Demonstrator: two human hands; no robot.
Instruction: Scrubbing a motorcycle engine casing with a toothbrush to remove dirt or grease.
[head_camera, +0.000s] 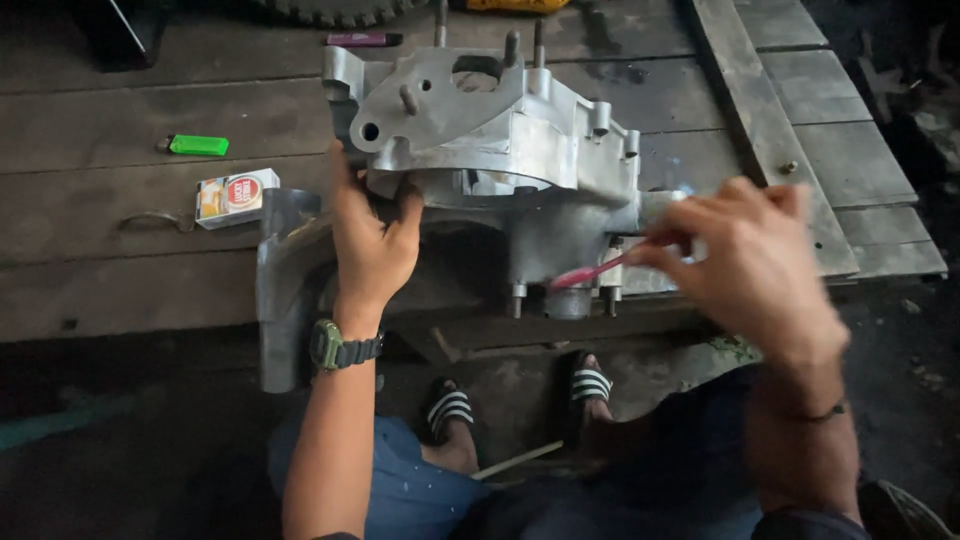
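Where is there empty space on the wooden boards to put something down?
Bare planks lie left of the metal engine casing, above the green lighter and below the small box. The slats right of the casing are bare too. It is crowded around the left hand and right hand.

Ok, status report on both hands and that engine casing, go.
Left hand gripping silver engine casing at its near edge. Right hand holds pink brush, tip at casing's lower side. Lighter and small box lie apart on wooden bench.
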